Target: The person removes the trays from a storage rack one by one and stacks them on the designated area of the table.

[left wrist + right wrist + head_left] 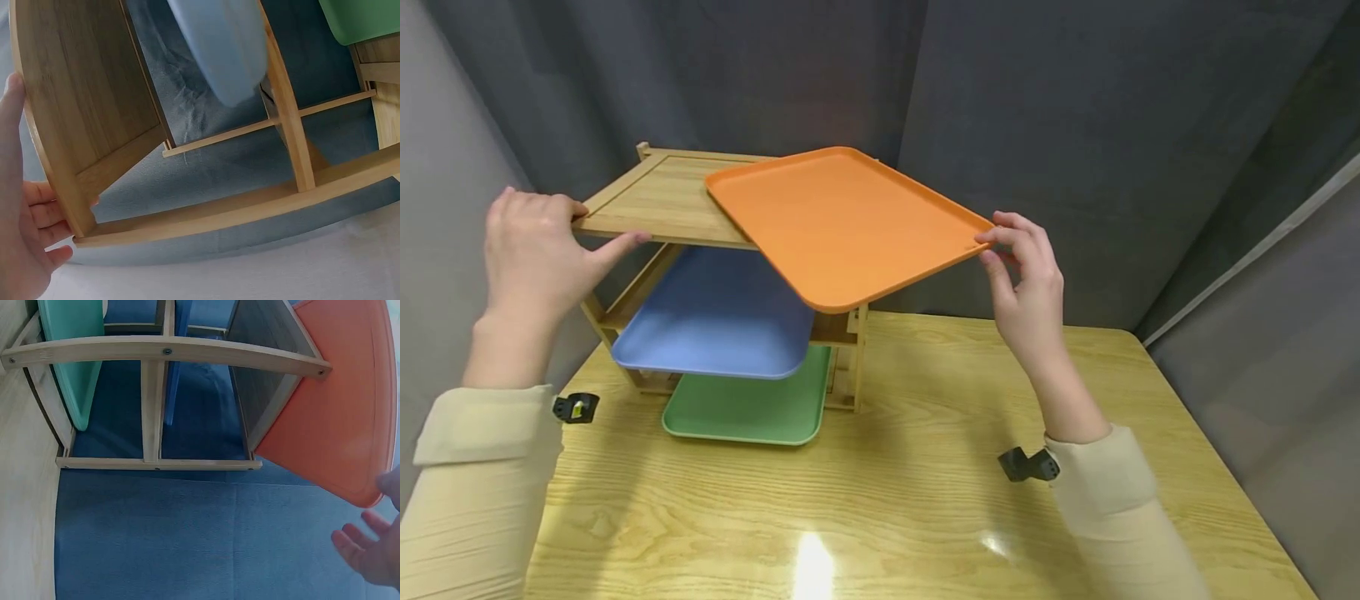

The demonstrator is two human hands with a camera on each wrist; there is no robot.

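Orange rectangular plastic tray (842, 221), smooth, rounded corners, raised rim: lies askew on top shelf of three-tier bamboo rack (647, 196), right near corner overhanging. My right hand (1026, 279) pinches that corner with curled fingertips. My left hand (531, 250) grips rack's left top edge, thumb along near side. Blue plastic tray (718, 317) on middle tier, green plastic tray (748, 408) at bottom, both jutting toward me. Rack stands on glossy grained wooden table (917, 492).

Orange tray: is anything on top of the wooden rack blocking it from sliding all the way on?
Nothing visible blocks it. The flat orange plastic tray lies partly on the bare top of the wooden rack, its corner pinched by the right hand. The left hand grips only the rack's left corner, clear of the tray.
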